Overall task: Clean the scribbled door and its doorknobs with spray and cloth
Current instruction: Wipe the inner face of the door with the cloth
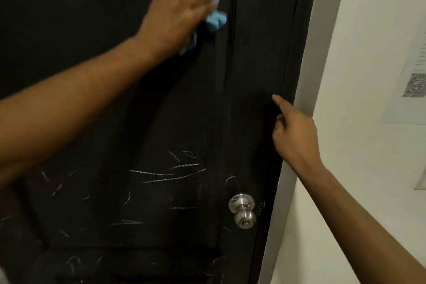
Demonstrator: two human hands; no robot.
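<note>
A black door (103, 30) fills most of the view, with white chalk-like scribbles (168, 174) across its lower half. My left hand (177, 4) lies flat with spread fingers high on the door and presses a blue cloth (215, 18) against it. My right hand (292, 131) is at the door's right edge, forefinger stretched out and touching the door, the other fingers curled, holding nothing. A silver doorknob (244, 214) sits low on the right side of the door, well below both hands. No spray bottle is in view.
A pale wall (357, 76) stands right of the door frame. A white paper sheet with a printed code (412, 71) hangs on it at the far right edge.
</note>
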